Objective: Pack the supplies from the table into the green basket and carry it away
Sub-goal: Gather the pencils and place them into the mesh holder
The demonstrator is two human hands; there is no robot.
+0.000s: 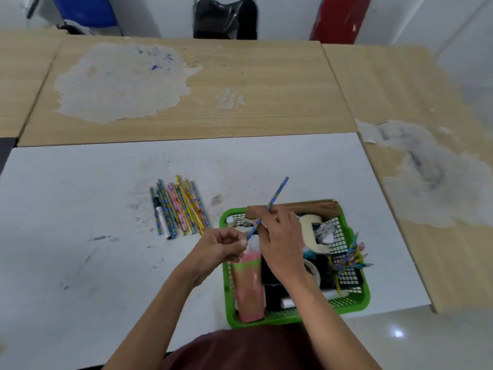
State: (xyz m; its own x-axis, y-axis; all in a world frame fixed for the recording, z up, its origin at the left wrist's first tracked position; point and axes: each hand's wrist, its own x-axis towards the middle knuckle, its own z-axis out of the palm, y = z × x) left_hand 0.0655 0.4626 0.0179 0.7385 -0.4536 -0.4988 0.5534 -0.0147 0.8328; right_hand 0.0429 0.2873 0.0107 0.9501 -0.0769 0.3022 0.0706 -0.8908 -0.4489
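The green basket (357,303) sits on the white table (80,222) near its front right. In it are a pink and green bottle (249,284), a tape roll (310,228), brown paper (306,208) and several patterned pencils (352,257) at its right side. My right hand (280,247) holds a blue patterned pencil (277,194) tilted over the basket. My left hand (221,247) is loosely curled just left of the pencil's lower tip; whether it touches the tip I cannot tell. A row of several patterned pencils (184,206) and a marker (160,212) lies on the table to the left.
Worn wooden tables (213,89) adjoin the white one at the back and right. A black chair (225,18), a blue barrel (85,12) and a red object (338,17) stand behind them. The white table's front right edge drops to a tiled floor (426,340).
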